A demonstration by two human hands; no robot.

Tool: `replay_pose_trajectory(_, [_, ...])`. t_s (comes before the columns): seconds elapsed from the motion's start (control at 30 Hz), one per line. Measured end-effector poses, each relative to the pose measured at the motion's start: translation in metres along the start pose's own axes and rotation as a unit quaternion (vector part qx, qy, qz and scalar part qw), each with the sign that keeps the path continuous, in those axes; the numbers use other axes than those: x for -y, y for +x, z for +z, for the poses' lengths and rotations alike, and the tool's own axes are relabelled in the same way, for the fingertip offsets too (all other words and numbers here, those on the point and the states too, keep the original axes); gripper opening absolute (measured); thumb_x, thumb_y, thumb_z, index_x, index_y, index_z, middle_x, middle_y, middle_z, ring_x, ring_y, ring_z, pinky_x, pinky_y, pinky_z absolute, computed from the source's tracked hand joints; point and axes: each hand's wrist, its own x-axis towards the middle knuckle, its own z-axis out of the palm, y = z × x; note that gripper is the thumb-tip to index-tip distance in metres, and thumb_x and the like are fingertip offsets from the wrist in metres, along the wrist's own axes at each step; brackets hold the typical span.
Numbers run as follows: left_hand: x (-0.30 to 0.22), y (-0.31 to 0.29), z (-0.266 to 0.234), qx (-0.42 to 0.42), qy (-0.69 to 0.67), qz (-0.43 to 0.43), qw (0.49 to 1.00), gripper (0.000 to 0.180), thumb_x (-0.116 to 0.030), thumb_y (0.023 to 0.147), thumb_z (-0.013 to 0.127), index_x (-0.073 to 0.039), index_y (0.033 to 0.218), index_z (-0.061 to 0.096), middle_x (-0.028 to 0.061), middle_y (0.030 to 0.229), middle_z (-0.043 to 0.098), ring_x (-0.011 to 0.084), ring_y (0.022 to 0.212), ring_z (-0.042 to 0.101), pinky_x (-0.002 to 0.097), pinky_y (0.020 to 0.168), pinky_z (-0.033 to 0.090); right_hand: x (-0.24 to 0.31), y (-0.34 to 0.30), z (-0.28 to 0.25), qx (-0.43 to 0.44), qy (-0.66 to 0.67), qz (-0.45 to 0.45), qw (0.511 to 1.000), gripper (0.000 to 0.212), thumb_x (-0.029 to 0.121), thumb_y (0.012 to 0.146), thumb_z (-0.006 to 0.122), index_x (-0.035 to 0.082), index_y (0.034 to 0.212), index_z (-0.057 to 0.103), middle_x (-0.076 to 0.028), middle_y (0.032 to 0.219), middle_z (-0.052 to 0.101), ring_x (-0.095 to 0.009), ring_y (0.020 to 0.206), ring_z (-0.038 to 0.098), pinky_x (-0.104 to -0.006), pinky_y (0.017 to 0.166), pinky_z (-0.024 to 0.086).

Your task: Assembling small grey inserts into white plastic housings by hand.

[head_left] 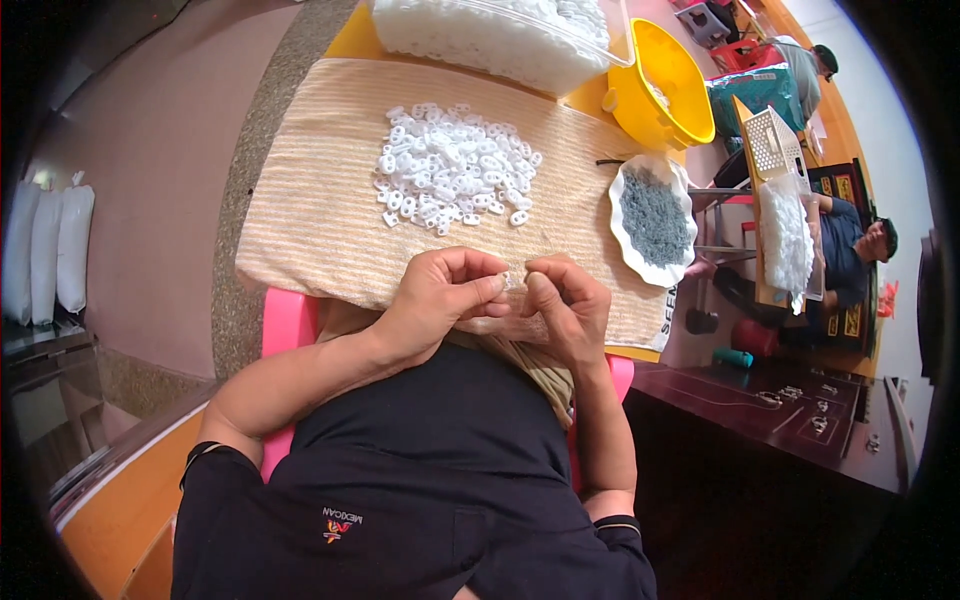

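Note:
Close to the near edge of a striped beige cloth [310,200], my two hands meet almost fingertip to fingertip. Thumb and forefinger of my left hand [440,292] pinch a small white plastic piece [508,281], mostly covered by the fingers. My right hand [572,308] is closed in a pinch just to its right; what lies between those fingertips is too small to make out. Beyond my hands is a loose pile of small white plastic pieces with holes [455,165]. A white scalloped dish [622,225] holds a heap of fine grey bits [655,218] at the right.
At the far edge stand a clear tub [490,45] full of white pieces and a yellow bucket [690,125]. A short dark strip [609,161] lies near the dish. Another person [855,245] sits at a table on the right. White sacks [75,245] stand at far left.

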Motion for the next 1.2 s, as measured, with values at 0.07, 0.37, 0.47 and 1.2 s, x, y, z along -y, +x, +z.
replay_pose_trajectory(0.07, [-0.001,0.0,-0.001,-0.006,-0.006,0.007,1.0,0.017,-0.003,0.091,0.062,0.001,0.108,0.061,0.0067,0.092,0.066,0.0124,0.081,0.066,0.0266,0.076,0.058,0.005,0.01,-0.002,-0.014,-0.044,0.011,0.999,0.011,0.004,0.092,0.061,-0.005,0.098,0.064,-0.004,0.082,0.061,-0.008,0.067,0.056,-0.0223,0.06,0.047])
replay_pose_trajectory(0.37, [-0.004,0.0,-0.003,-0.027,-0.01,0.02,0.999,0.016,-0.004,0.09,0.064,-0.001,0.105,0.061,0.0054,0.091,0.065,0.0115,0.079,0.065,0.0269,0.075,0.058,0.006,0.05,0.007,-0.068,-0.48,-0.128,0.865,0.015,0.018,0.084,0.07,0.006,0.092,0.069,-0.011,0.079,0.06,-0.029,0.068,0.061,-0.0386,0.061,0.047])
replay_pose_trajectory(0.47, [-0.006,0.0,-0.003,-0.026,-0.015,0.018,0.999,0.015,-0.004,0.09,0.064,-0.001,0.105,0.061,0.0054,0.09,0.065,0.0114,0.079,0.064,0.0268,0.074,0.058,0.002,0.054,0.011,-0.067,-0.493,-0.118,0.859,0.017,0.021,0.083,0.07,0.006,0.093,0.07,-0.01,0.081,0.061,-0.029,0.07,0.063,-0.0398,0.062,0.048])
replay_pose_trajectory(1.2, [-0.007,0.0,-0.003,-0.033,-0.02,0.034,0.999,0.014,-0.004,0.09,0.064,-0.001,0.103,0.062,0.005,0.088,0.065,0.0109,0.078,0.064,0.0259,0.073,0.057,0.003,0.059,0.009,0.017,-0.443,-0.153,0.883,0.019,0.01,0.079,0.068,0.007,0.098,0.066,-0.012,0.088,0.066,-0.031,0.071,0.064,-0.0381,0.064,0.05])
